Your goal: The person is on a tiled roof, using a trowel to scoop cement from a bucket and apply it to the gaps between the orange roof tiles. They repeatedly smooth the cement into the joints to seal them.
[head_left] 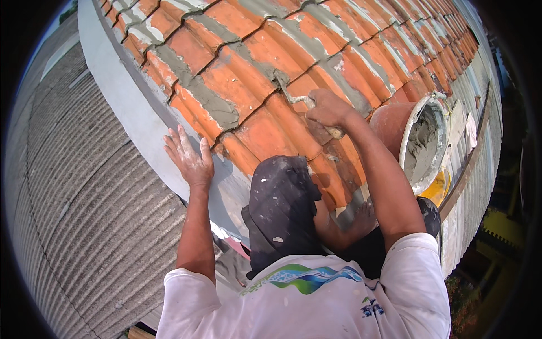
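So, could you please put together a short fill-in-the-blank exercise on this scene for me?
1. The right hand grips the trowel by its ____.
2. Between the grey mortar patches, the roof tiles are mostly ____ in colour.
3. The bucket, with grey mortar inside, is nearer to the ____ hand.
4. The left hand, its fingers spread, is holding ____.

Missing words: handle; orange; right; nothing.
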Demonstrator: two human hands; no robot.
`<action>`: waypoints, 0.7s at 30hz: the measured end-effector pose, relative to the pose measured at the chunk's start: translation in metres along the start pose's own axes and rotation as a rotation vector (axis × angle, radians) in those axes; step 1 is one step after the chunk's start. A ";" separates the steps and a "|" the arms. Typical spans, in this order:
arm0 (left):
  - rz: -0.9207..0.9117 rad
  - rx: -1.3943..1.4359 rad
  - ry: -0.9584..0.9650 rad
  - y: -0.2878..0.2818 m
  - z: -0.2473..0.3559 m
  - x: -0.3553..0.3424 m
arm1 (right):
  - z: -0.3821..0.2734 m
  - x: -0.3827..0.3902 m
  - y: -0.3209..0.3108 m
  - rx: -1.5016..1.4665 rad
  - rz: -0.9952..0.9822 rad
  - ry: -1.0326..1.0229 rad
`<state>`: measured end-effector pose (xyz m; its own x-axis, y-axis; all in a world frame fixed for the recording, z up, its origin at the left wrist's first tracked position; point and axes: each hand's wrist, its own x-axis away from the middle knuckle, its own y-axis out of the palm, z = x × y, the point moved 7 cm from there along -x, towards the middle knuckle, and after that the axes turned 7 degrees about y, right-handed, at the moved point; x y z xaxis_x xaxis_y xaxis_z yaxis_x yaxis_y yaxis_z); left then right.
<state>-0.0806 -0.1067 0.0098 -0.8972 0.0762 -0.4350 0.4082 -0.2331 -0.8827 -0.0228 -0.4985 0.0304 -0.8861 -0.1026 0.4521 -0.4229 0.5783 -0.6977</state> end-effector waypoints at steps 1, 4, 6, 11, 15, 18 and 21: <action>-0.018 0.010 -0.008 0.001 -0.001 0.000 | -0.009 -0.006 0.002 0.002 0.027 -0.041; -0.009 0.027 0.014 0.000 0.001 0.000 | -0.023 -0.015 0.000 0.080 0.049 -0.096; -0.015 0.029 0.003 -0.001 0.000 0.000 | -0.022 -0.010 -0.004 0.079 0.035 -0.150; -0.013 0.032 0.012 -0.001 0.001 0.001 | 0.014 0.006 -0.014 -0.113 0.000 -0.119; -0.012 0.050 0.027 -0.001 0.002 -0.002 | 0.014 -0.014 -0.004 -0.177 -0.032 -0.072; -0.020 0.060 0.022 -0.002 0.004 -0.001 | -0.013 -0.034 -0.005 -0.146 -0.033 -0.118; -0.018 0.064 0.022 -0.004 0.005 -0.001 | -0.031 -0.042 -0.015 -0.156 -0.075 -0.151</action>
<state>-0.0826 -0.1108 0.0146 -0.9000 0.1021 -0.4238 0.3798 -0.2934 -0.8773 0.0261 -0.4775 0.0391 -0.8767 -0.2632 0.4027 -0.4645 0.6813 -0.5658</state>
